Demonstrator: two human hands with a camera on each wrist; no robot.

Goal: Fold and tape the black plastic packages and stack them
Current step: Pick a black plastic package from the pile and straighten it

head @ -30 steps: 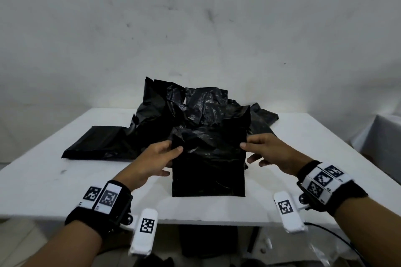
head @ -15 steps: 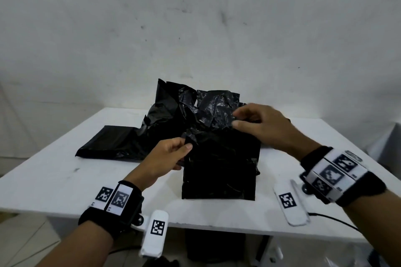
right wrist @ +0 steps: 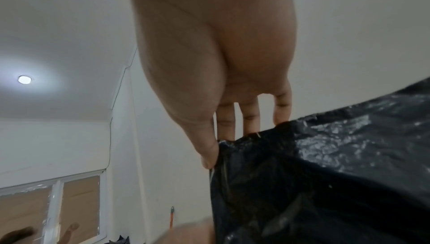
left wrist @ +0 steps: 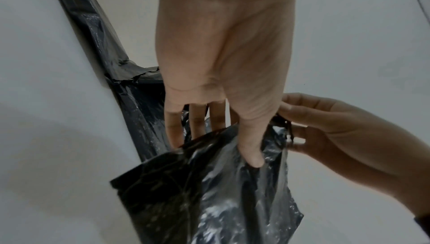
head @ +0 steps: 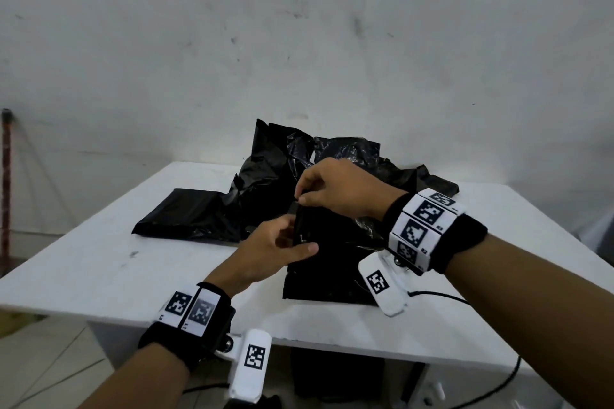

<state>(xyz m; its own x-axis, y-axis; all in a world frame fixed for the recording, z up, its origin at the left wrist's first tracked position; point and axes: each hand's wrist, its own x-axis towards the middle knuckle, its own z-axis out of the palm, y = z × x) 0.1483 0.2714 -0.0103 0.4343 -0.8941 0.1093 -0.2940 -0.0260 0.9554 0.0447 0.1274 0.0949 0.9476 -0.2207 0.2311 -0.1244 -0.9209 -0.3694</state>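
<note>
A black plastic package (head: pixel 332 262) stands near the front edge of the white table (head: pixel 99 262). My left hand (head: pixel 282 249) grips its upper left edge, thumb in front and fingers behind; the left wrist view shows the same pinch on the package (left wrist: pixel 209 192). My right hand (head: pixel 332 189) pinches the package's top edge from above, thumb against fingers, as the right wrist view shows on the black plastic (right wrist: pixel 302 183). Both hands meet at the package's top left corner. No tape is visible.
A heap of crumpled black plastic packages (head: pixel 299 159) lies behind, with one flat package (head: pixel 186 219) stretched to the left. The table's left and right parts are bare white. A wall rises close behind the table. A cable (head: pixel 438 295) runs from my right wrist.
My right hand has swung from the package's right side over its top to the top left corner. My left hand has closed tighter on the upper left edge. The view has shifted left.
</note>
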